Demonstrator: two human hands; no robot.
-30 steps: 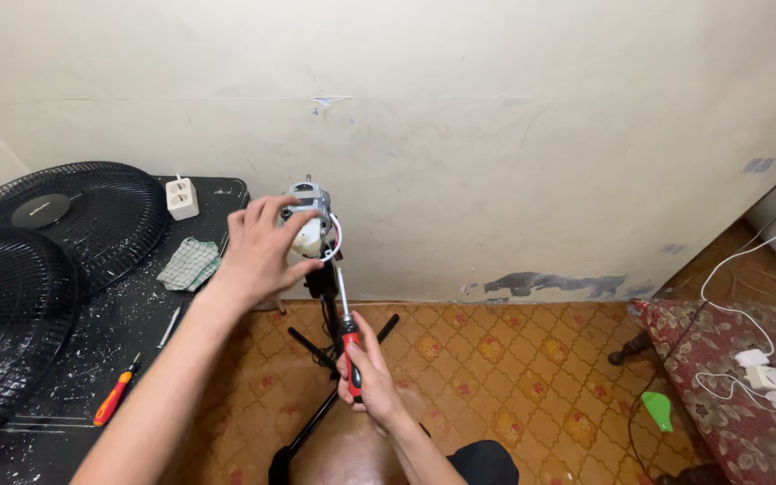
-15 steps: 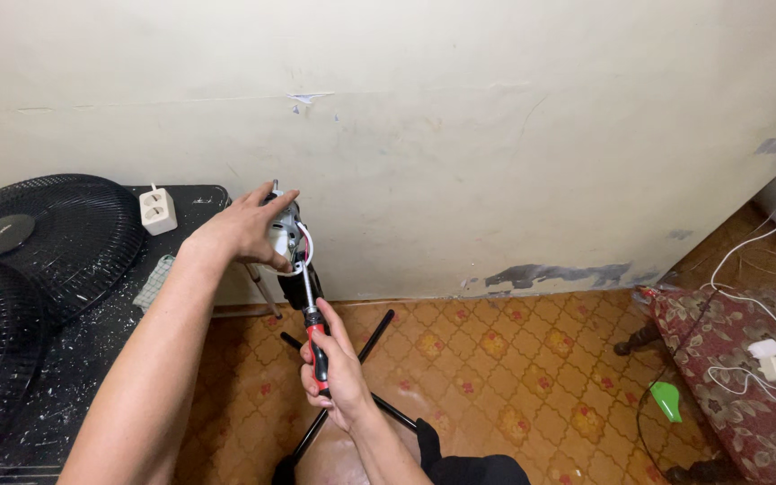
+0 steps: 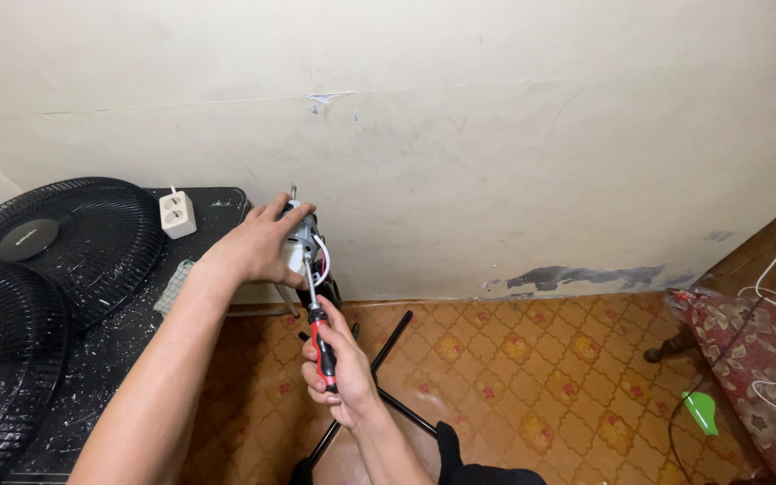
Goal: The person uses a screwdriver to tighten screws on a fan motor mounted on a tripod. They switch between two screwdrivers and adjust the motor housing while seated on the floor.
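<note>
Fan motor [image 3: 303, 235] up on top of a black stand, right in front of the wall, roughly centre-left of the head view. Left hand [image 3: 258, 247] wrapped over it from the left side, fingers curled round the housing, thumb on the near side, so closed on the motor, not spread. Short metal shaft poking up out the top just past the fingertips. White wire [image 3: 323, 260] looping off the motor's right side.

Right hand [image 3: 339, 373] lower down and nearer the body, fist closed tight round the red/black handle of a screwdriver [image 3: 316, 323]. Long axis of the driver runs up and slightly left, from the fist to the underside of the motor. Tip looks like it's touching the housing just below the left hand's fingers, but can't tell exactly which screw, too small. So motor sits up and a bit left of the right hand, w/ the shank bridging the gap. Left hand is the nearer one, already on it.

Stand legs [image 3: 388, 359] splay out over the patterned tile floor under both hands. Fan grille [image 3: 65, 242] lying on a black worktop [image 3: 226, 202] to the left, well apart, w/ a white socket adapter [image 3: 178, 214] near its back edge.
</note>
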